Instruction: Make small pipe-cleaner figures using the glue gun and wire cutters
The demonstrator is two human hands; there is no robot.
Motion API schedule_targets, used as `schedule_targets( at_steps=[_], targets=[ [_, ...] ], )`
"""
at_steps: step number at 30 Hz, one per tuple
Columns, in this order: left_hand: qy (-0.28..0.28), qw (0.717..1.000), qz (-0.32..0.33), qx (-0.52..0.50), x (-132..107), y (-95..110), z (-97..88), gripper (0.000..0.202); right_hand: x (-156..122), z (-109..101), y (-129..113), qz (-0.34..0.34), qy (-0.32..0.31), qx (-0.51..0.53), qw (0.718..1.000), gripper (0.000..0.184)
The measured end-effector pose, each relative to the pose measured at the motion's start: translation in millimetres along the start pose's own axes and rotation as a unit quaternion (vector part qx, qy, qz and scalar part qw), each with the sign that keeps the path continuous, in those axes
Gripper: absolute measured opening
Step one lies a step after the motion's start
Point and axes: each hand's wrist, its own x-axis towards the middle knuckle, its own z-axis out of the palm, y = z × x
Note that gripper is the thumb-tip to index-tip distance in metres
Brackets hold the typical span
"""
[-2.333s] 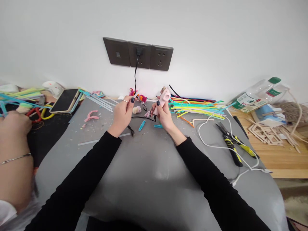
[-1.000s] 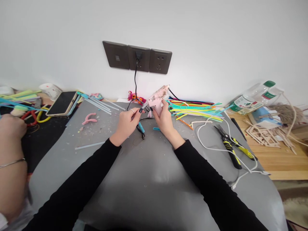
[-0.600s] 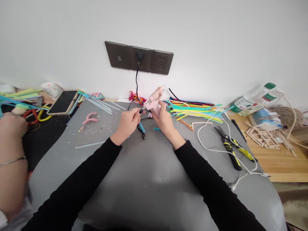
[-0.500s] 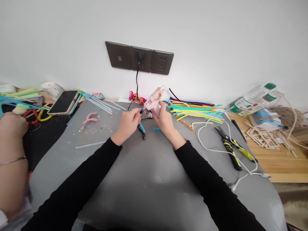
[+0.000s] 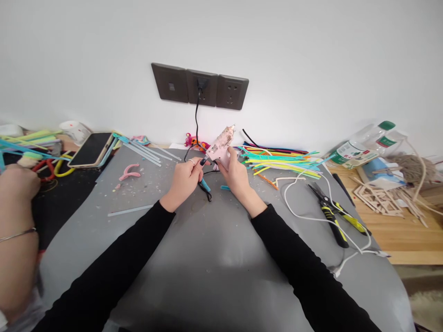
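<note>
In my right hand (image 5: 237, 177) is a pale pink hot glue gun (image 5: 221, 145), its stained nozzle tilted up and to the right. My left hand (image 5: 187, 177) is closed at the gun's rear end, thumb and fingers pinching what looks like a glue stick (image 5: 206, 157); most of it is hidden by the fingers. The gun's black cord (image 5: 197, 115) runs up to a wall socket (image 5: 202, 87). Below my hands lie short blue pipe cleaner pieces (image 5: 205, 185) and a black loop of cord (image 5: 209, 197).
Pipe cleaners (image 5: 282, 161) lie behind my right hand, pliers (image 5: 328, 207) and a white cable (image 5: 304, 216) farther right. Clear glue sticks (image 5: 143, 151) and a bent pink piece (image 5: 130, 172) are leftward. A co-worker's hand (image 5: 19, 184) is near scissors (image 5: 48, 169) and a phone (image 5: 92, 150).
My hands stay together at the glue gun, with only a slight shift of the left fingers at its rear. The view has tilted a little.
</note>
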Motion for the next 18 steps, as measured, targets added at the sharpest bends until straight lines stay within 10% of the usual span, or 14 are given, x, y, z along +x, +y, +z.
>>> schedule_targets(
  at_steps=[18],
  targets=[
    [-0.042,0.999,0.022,0.0,2.5,-3.5,-6.3,0.054,-5.3,-0.8,1.6,-0.003,0.065,0.093,0.994,0.051]
  ],
)
